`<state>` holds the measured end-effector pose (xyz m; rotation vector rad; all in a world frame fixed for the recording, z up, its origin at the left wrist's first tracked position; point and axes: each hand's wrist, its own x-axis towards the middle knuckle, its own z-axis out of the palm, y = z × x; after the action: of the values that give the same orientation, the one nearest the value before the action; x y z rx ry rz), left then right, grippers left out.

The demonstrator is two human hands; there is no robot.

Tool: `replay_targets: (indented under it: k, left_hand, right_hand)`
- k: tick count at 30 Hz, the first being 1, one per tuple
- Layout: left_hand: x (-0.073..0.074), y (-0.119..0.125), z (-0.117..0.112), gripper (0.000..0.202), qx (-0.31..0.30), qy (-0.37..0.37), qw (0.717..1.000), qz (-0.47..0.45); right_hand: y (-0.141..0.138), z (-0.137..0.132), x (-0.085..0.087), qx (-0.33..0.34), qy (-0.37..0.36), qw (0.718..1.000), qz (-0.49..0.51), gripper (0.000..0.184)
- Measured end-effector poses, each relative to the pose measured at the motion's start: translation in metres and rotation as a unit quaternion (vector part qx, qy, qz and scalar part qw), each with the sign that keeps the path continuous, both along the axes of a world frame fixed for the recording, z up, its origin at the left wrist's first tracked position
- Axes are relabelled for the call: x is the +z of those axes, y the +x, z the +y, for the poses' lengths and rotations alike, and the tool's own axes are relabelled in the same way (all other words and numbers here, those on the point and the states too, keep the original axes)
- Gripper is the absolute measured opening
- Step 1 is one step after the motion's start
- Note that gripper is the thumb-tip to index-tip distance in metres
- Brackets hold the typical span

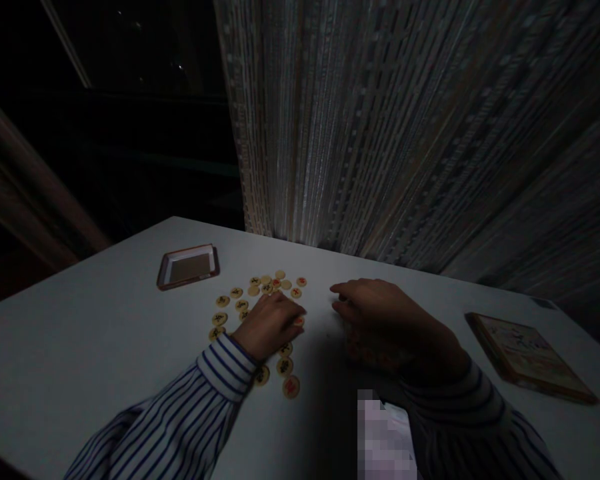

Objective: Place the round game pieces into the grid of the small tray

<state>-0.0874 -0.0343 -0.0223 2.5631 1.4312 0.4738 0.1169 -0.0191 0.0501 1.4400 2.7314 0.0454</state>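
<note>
Round wooden xiangqi pieces with black or red characters lie in a loose cluster on the white table (pixel 130 333). My left hand (pixel 270 323) reaches over them, its fingers curled round the edge of a red-marked xiangqi piece (pixel 299 321). Part of the cluster is hidden beneath that hand. To the right, my right hand (pixel 375 303) hovers with thumb and forefinger a little apart, and no piece shows between them. In its shadow sits a group of red-marked pieces (pixel 370 357), partly covered by the hand and wrist.
An open, shallow box tray (pixel 217 261) stands at the back left. A flat box lid with a printed picture (pixel 535 357) lies at the right. Near the front edge is a phone (pixel 400 427), partly pixelated. A string curtain (pixel 320 133) hangs behind the table.
</note>
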Motion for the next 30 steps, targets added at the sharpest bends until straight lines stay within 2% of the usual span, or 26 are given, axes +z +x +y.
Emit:
replay_targets:
  k: [11, 15, 24, 30]
  left_hand:
    - [0.0015, 0.0021, 0.0015, 0.024, 0.01, -0.007, 0.999, 0.032]
    - [0.0002, 0.0012, 0.0015, 0.025, 0.009, 0.026, 1.0, -0.007]
    - [-0.0064, -0.0017, 0.0013, 0.027, 0.008, 0.161, 0.981, -0.108]
    - [-0.0062, -0.0016, -0.0006, 0.032, 0.005, 0.154, 0.975, -0.163]
  right_hand:
    - [-0.0017, -0.0026, 0.0004, 0.01, 0.0, 1.0, -0.016, 0.037]
    - [-0.0022, -0.0033, 0.003, 0.01, -0.004, 1.0, -0.01, 0.037]
    - [0.0003, -0.0041, 0.0057, 0.007, -0.008, 1.0, 0.005, 0.038]
    - [0.0019, -0.0049, 0.0064, 0.005, -0.001, 1.0, 0.005, 0.039]
